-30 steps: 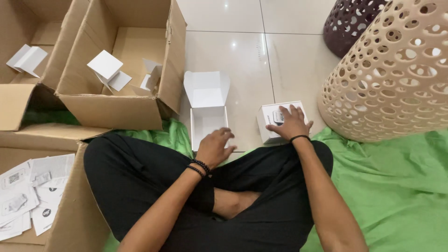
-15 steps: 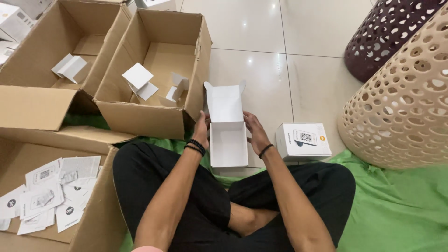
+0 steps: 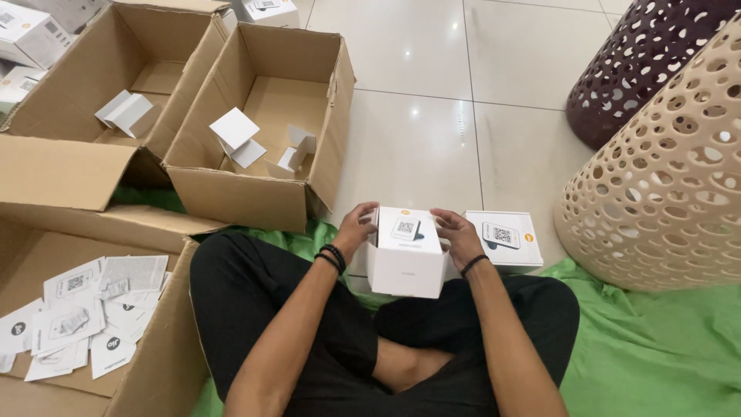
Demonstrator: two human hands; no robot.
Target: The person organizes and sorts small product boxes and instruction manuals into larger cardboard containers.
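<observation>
The person wears black trousers (image 3: 255, 309) that fill the lower middle of the frame, and both forearms are bare with no sleeve showing. Around the left wrist, just left of the frame's centre, sit two bracelets of small black beads (image 3: 333, 258). The right wrist, just right of centre, carries a single thin black band (image 3: 472, 265), plain and narrow like a hair tie, and neither the left hand (image 3: 356, 226) nor the right hand (image 3: 457, 232) shows rings or gloves.
</observation>
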